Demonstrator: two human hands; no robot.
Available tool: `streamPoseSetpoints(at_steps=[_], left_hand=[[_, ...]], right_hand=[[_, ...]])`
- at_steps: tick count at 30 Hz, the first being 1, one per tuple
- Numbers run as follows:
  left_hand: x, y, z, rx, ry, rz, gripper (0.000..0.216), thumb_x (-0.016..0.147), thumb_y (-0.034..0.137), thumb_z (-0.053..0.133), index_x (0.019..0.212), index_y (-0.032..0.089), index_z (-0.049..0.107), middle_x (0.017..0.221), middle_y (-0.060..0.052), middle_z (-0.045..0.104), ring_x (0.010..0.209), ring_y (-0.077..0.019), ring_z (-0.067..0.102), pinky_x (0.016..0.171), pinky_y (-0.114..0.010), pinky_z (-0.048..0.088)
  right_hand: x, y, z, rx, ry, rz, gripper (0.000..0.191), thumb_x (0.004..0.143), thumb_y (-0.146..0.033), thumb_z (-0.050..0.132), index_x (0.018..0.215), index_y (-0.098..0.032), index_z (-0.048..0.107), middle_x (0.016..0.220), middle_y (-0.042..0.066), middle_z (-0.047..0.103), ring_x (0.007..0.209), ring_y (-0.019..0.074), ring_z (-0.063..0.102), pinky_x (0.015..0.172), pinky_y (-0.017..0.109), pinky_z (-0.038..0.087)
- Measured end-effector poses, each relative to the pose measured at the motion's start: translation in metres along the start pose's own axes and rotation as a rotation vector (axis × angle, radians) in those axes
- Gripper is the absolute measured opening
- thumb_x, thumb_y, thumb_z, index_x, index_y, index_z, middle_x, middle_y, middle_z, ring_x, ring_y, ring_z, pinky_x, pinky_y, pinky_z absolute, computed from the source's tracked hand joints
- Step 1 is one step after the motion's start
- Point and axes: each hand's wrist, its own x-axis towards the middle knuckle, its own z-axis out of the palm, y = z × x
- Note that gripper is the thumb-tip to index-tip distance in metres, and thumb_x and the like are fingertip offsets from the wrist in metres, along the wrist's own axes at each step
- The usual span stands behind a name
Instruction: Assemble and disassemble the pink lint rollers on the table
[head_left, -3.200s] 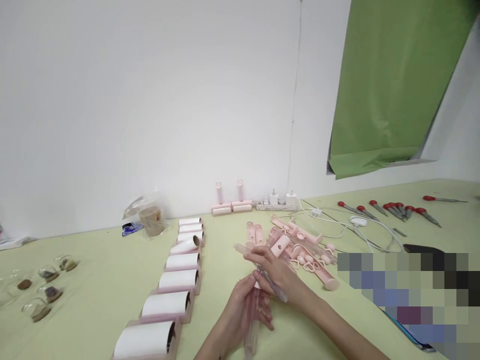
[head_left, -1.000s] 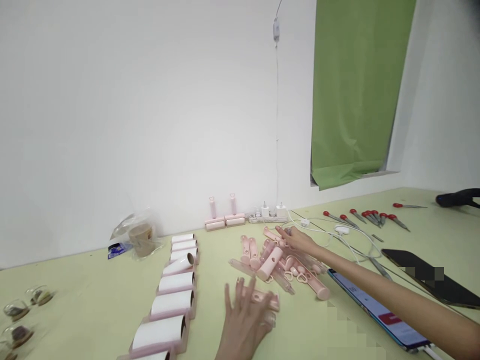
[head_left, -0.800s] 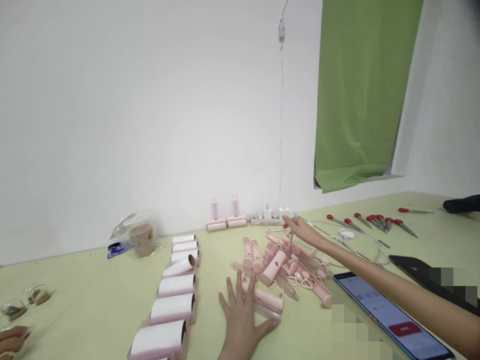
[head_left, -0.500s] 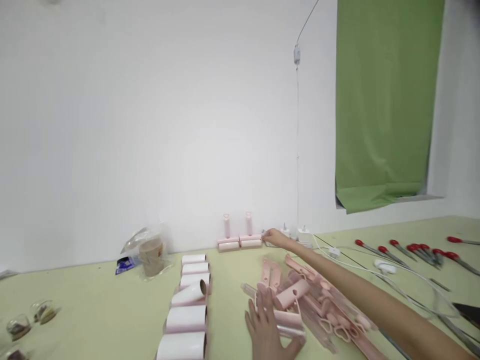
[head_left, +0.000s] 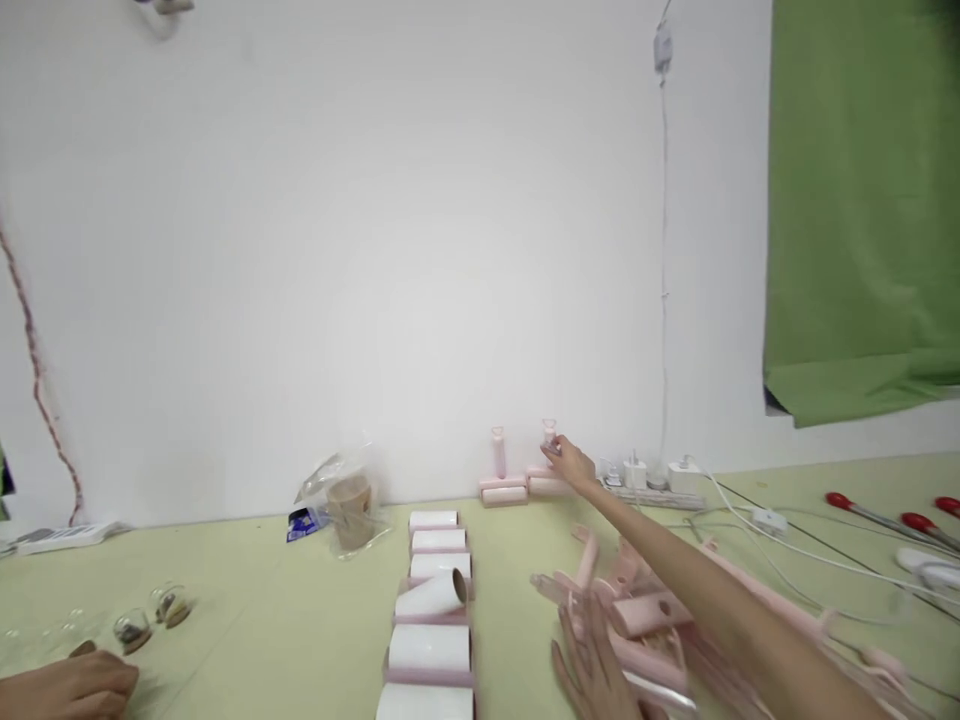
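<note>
My right hand (head_left: 571, 466) reaches across to the wall, its fingers closed round the handle of a pink lint roller (head_left: 550, 434) that stands upright. Just left of it stands a second pink lint roller (head_left: 498, 455), handle up. My left hand (head_left: 596, 665) lies with fingers spread over a pile of pink plastic parts (head_left: 649, 612); some parts are hidden under my hand and right forearm. A row of white rolls (head_left: 429, 652) on pink bases runs along the table to the left, and one roll (head_left: 431, 594) sits askew.
Another person's hand (head_left: 71, 688) is at the far left near small glass domes (head_left: 133, 630). A bagged brown tape roll (head_left: 349, 510) is by the wall. A power strip (head_left: 660, 496), white cables (head_left: 795, 560) and red-handled tools (head_left: 862, 510) occupy the right.
My right hand has moved from beside the right lint roller's base up to its handle. My left hand stays on the pile. The view has turned left, bringing another person's hand into sight.
</note>
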Motion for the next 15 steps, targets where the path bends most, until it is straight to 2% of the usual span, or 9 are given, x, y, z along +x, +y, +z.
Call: streamPoseSetpoints(at_steps=[3,5,8,11,13,15], left_hand=[[-0.008,0.010,-0.018,-0.086,0.164,-0.035,0.077,0.069,0.023,0.042,0.135,0.014,0.005,0.140,-0.013,0.020,0.127,-0.0313,0.016,0.101,-0.050,0.018],[-0.015,0.015,-0.032,-0.177,0.279,-0.115,0.067,0.073,0.021,0.035,0.132,0.009,0.006,0.136,-0.018,0.023,0.127,-0.0276,0.019,0.102,-0.047,0.018],[-0.030,0.017,-0.056,-0.351,0.333,-0.211,0.065,0.074,0.029,0.039,0.127,0.009,0.009,0.132,-0.019,0.024,0.123,-0.0264,0.026,0.101,-0.042,0.022],[-0.048,0.012,-0.078,-0.534,0.207,-0.158,0.071,0.070,0.035,0.050,0.126,0.016,0.010,0.133,-0.014,0.021,0.120,-0.0240,0.030,0.099,-0.037,0.026],[-0.056,0.010,-0.086,-0.599,0.039,-0.108,0.084,0.061,0.033,0.061,0.125,0.017,0.010,0.131,-0.013,0.024,0.119,-0.0244,0.030,0.098,-0.035,0.028],[-0.058,0.008,-0.087,-0.647,-0.119,-0.113,0.091,0.056,0.028,0.065,0.125,0.017,0.007,0.122,-0.013,0.033,0.113,-0.0239,0.038,0.093,-0.034,0.034]], right_hand=[[-0.026,0.000,-0.035,-0.016,0.086,-0.105,0.031,0.083,-0.039,0.045,0.102,-0.016,0.051,0.091,0.005,0.059,0.083,0.0184,0.056,0.071,0.034,0.043],[-0.052,0.002,-0.060,-0.023,0.130,-0.170,0.032,0.081,-0.044,0.045,0.099,-0.018,0.051,0.083,0.004,0.061,0.080,0.0197,0.056,0.068,0.030,0.041],[-0.109,0.010,-0.092,0.003,0.149,-0.268,0.030,0.082,-0.047,0.038,0.090,-0.020,0.050,0.073,0.002,0.060,0.069,0.0161,0.056,0.061,0.024,0.038],[-0.175,0.021,-0.105,0.064,0.073,-0.385,0.028,0.077,-0.048,0.044,0.072,-0.021,0.048,0.059,-0.002,0.056,0.053,0.0122,0.052,0.051,0.020,0.036],[-0.213,0.027,-0.099,0.147,-0.021,-0.534,0.026,0.077,-0.043,0.046,0.066,-0.021,0.045,0.055,-0.002,0.054,0.050,0.0114,0.050,0.047,0.020,0.033],[-0.239,0.032,-0.086,0.152,-0.037,-0.576,0.025,0.077,-0.041,0.048,0.063,-0.020,0.044,0.054,-0.002,0.053,0.048,0.0113,0.049,0.046,0.020,0.031]])
